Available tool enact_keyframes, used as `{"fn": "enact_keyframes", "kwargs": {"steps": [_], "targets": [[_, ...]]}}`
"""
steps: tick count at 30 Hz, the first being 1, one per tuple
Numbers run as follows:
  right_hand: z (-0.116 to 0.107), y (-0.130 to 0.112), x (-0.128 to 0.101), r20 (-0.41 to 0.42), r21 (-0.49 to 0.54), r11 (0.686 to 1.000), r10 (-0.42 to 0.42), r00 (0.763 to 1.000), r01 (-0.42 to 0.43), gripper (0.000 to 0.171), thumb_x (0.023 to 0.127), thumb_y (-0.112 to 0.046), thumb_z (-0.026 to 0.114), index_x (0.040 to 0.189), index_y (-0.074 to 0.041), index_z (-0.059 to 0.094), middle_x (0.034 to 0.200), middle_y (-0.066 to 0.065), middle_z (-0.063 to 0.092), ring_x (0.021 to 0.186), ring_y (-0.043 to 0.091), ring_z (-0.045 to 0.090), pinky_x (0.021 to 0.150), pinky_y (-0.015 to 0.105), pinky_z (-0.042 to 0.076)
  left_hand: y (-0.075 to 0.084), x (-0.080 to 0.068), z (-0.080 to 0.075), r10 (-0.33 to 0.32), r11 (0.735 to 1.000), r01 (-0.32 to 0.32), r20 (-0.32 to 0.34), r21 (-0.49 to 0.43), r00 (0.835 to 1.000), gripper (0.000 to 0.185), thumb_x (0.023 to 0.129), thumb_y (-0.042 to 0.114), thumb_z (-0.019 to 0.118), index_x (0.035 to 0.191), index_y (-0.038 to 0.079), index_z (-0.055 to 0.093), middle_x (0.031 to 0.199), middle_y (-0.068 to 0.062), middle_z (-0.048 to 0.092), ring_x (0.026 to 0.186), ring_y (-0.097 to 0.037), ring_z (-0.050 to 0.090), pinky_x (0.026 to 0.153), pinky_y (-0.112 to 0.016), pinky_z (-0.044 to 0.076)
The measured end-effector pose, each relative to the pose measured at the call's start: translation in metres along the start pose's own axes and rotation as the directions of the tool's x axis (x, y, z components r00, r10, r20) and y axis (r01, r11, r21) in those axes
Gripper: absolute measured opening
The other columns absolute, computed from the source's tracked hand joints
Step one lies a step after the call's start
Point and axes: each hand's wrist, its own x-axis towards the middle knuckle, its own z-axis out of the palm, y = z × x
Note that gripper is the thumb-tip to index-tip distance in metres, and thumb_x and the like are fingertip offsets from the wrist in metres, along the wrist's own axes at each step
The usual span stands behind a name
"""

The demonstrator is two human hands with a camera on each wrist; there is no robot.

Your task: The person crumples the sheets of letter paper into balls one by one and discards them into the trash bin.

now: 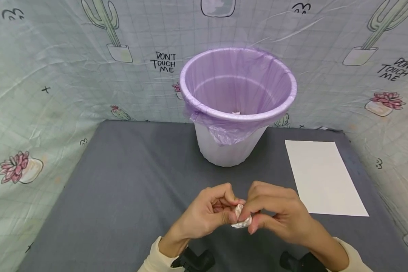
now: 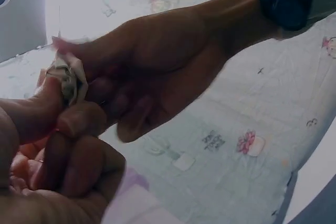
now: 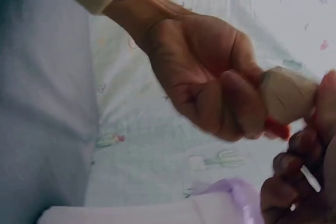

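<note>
A small crumpled piece of white paper [image 1: 242, 223] is between both hands, low in the middle of the head view. My left hand [image 1: 209, 211] pinches its left side between thumb and fingertips. The other side is pinched by my right hand [image 1: 280, 209], its thumb below and fingers above. In the left wrist view the paper [image 2: 71, 80] looks folded and creased, partly covered by fingers. A broader, flatter face of the paper [image 3: 287, 95] shows in the right wrist view.
Beyond the hands stands a white bin [image 1: 221, 151] lined with a purple plastic bag [image 1: 238, 87], with a small pale scrap visible inside. A white sheet of paper [image 1: 326, 177] lies at right on the grey cloth [image 1: 132, 189]. Patterned fabric [image 1: 71, 75] hangs around the table.
</note>
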Motion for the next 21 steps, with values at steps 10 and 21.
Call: {"fn": "enact_keyframes", "kwargs": {"steps": [10, 21], "targets": [[0.003, -0.003, 0.007, -0.098, 0.010, 0.977, -0.213, 0.972, 0.215, 0.028, 0.089, -0.014, 0.064, 0.077, 0.011, 0.063, 0.070, 0.012, 0.061, 0.061, 0.017, 0.055, 0.057, 0.020, 0.045, -0.002, 0.002, 0.014, -0.045, 0.967, 0.066, 0.093, -0.248, 0.995, 0.056, 0.100, 0.032, 0.047, 0.100, -0.021, 0.026, 0.075, -0.044, 0.043, 0.061, -0.024, 0.055, 0.051, -0.024, 0.045], [0.012, 0.000, 0.003, -0.104, -0.091, 0.939, -0.341, 0.934, 0.333, 0.028, 0.086, -0.015, 0.069, 0.077, 0.011, 0.065, 0.067, 0.010, 0.058, 0.059, 0.015, 0.051, 0.056, 0.018, 0.042, 0.014, -0.005, 0.021, -0.133, 0.902, 0.129, 0.019, -0.412, 0.991, 0.033, 0.098, 0.005, 0.046, 0.097, -0.020, 0.024, 0.071, -0.041, 0.037, 0.065, -0.008, 0.046, 0.053, -0.019, 0.034]]}}
